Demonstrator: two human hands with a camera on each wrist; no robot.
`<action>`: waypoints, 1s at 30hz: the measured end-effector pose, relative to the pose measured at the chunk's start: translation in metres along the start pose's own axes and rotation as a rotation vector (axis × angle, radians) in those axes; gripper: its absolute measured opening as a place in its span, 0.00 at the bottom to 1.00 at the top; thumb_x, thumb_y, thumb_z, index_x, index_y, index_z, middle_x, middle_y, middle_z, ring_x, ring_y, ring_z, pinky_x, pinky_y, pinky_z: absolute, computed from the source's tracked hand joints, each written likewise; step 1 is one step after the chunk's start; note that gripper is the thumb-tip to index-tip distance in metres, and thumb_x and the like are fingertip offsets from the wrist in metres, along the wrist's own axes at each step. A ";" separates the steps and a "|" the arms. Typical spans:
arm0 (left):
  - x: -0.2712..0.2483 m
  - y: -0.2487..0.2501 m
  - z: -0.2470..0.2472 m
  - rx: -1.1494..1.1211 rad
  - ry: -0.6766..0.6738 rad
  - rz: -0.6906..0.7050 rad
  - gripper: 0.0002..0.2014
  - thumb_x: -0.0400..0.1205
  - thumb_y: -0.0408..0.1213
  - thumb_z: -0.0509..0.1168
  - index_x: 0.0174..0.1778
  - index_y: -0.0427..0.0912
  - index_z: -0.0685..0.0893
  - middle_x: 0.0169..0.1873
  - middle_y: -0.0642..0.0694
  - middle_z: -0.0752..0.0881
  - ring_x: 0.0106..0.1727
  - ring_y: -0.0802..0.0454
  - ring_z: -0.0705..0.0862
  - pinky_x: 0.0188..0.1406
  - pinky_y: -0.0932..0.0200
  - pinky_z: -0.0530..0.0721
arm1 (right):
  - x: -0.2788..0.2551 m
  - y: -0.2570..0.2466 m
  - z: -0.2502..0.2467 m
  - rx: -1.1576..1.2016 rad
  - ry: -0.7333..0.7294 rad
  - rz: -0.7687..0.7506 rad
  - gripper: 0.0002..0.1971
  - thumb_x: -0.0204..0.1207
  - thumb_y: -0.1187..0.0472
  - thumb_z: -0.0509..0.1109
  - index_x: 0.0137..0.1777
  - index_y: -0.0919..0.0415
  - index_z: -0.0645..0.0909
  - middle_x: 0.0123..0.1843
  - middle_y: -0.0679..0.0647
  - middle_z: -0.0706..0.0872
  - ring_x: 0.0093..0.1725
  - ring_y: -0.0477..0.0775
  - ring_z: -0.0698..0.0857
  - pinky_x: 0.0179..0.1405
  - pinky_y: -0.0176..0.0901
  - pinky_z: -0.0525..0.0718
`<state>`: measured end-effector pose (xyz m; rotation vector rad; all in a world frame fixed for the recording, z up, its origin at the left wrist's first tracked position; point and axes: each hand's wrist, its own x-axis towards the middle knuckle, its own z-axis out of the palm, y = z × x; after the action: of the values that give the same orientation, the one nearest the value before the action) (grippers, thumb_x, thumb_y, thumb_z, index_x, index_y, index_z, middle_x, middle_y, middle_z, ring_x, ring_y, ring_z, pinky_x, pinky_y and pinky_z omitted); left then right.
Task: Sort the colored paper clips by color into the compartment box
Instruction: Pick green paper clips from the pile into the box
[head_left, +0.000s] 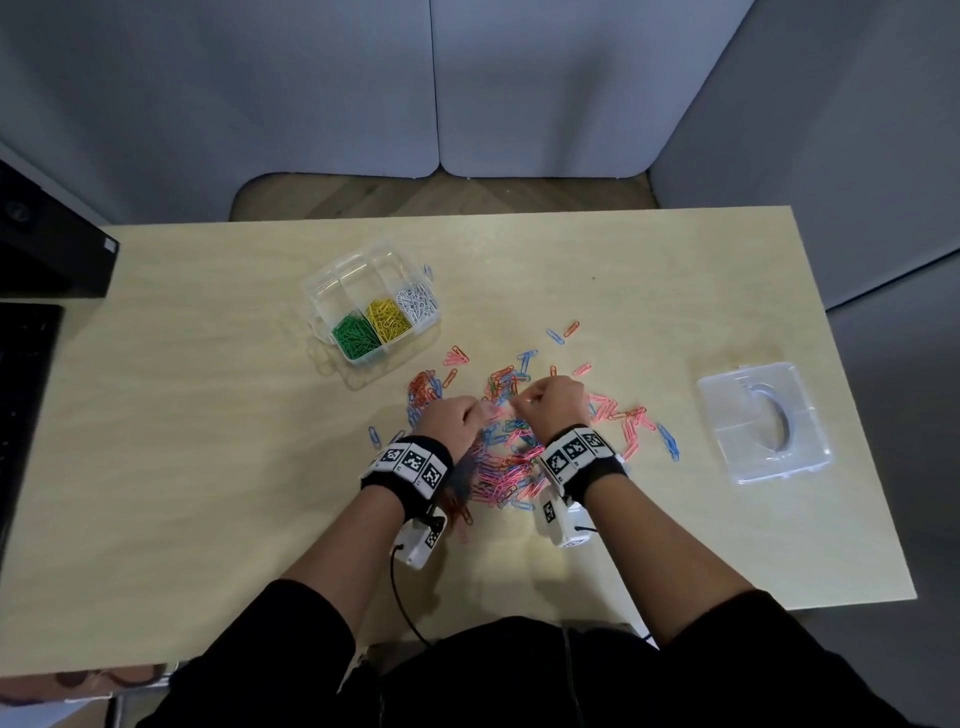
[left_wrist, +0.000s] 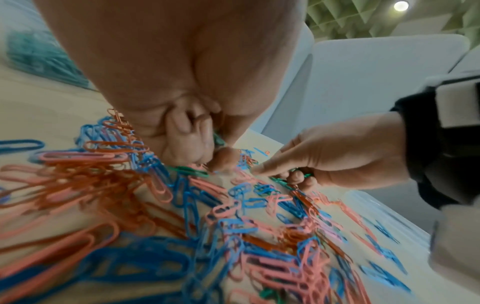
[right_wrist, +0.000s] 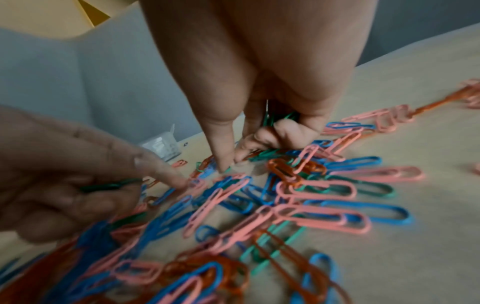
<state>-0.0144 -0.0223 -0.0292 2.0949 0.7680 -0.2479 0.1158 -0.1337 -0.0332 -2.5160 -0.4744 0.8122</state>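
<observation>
Head view shows my light wood table (head_left: 208, 467) filling most of the scene, with a spread of pink, blue, orange and a few green paper clips (head_left: 498, 467) lying loose near its middle. Beyond the pile to the left sits the clear compartment box (head_left: 332, 280); its near row holds green clips (head_left: 356, 336), yellow clips (head_left: 387, 319) and white clips (head_left: 416, 304), one colour per compartment. The box's clear lid (head_left: 763, 423) lies flat well off to the right. My left hand (head_left: 449, 418) is down on the pile, fingers curled around several green clips with thumb and forefinger reaching at another. My right hand (head_left: 556, 400) is just beside it, likewise curled around a small bunch of green clips (right_wrist: 280, 119), thumb and forefinger tips on the heap.
</observation>
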 end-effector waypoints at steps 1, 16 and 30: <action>0.002 0.001 -0.002 -0.032 0.019 0.001 0.14 0.88 0.36 0.57 0.40 0.38 0.84 0.30 0.48 0.81 0.27 0.59 0.74 0.33 0.60 0.74 | 0.000 0.000 -0.002 0.009 0.000 0.006 0.07 0.72 0.57 0.78 0.37 0.59 0.90 0.35 0.52 0.90 0.35 0.51 0.89 0.39 0.47 0.91; 0.040 0.032 -0.002 0.034 0.255 -0.299 0.15 0.77 0.53 0.72 0.40 0.44 0.90 0.41 0.49 0.89 0.45 0.50 0.88 0.42 0.61 0.81 | 0.010 0.032 -0.036 0.397 -0.209 0.061 0.05 0.71 0.68 0.77 0.46 0.66 0.87 0.39 0.60 0.91 0.39 0.57 0.90 0.49 0.50 0.90; 0.038 0.016 -0.003 -0.116 0.095 -0.227 0.14 0.87 0.42 0.59 0.47 0.37 0.86 0.39 0.44 0.85 0.46 0.44 0.84 0.41 0.60 0.73 | 0.040 0.014 -0.040 0.347 -0.233 -0.173 0.05 0.74 0.57 0.79 0.43 0.58 0.88 0.31 0.50 0.85 0.32 0.43 0.86 0.38 0.31 0.81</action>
<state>0.0254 -0.0104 -0.0335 1.9213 1.0550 -0.2224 0.1741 -0.1400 -0.0297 -2.0443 -0.5646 1.0266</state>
